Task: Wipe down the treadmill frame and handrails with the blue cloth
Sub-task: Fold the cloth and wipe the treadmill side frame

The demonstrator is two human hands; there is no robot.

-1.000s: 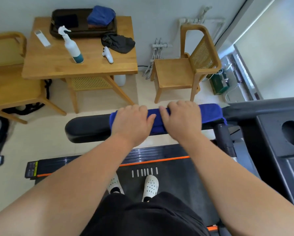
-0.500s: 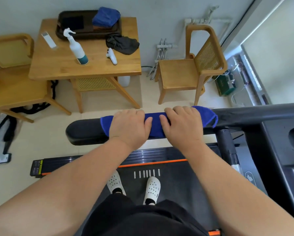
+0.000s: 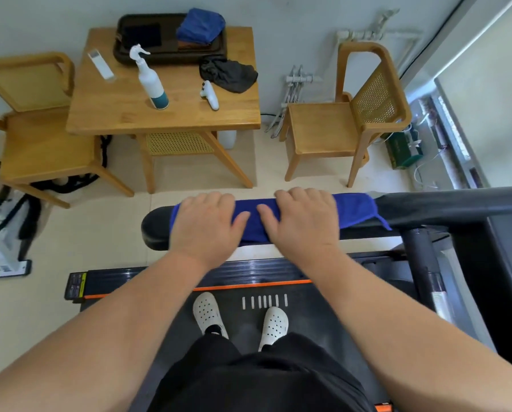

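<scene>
No legible text is found. A yellow-and-black label (image 3: 77,285) is fixed at the treadmill deck's (image 3: 278,273) left end, its print too small to be read. Eight white bars (image 3: 264,301), unnumbered, are marked on the belt (image 3: 323,316).

Ahead of me a wooden desk (image 3: 118,114) stands against a pale wall (image 3: 293,31), with a cane-backed chair (image 3: 349,126) on each side, on a cream tiled floor (image 3: 79,230). Daylight enters through a window (image 3: 486,99) at right.
</scene>
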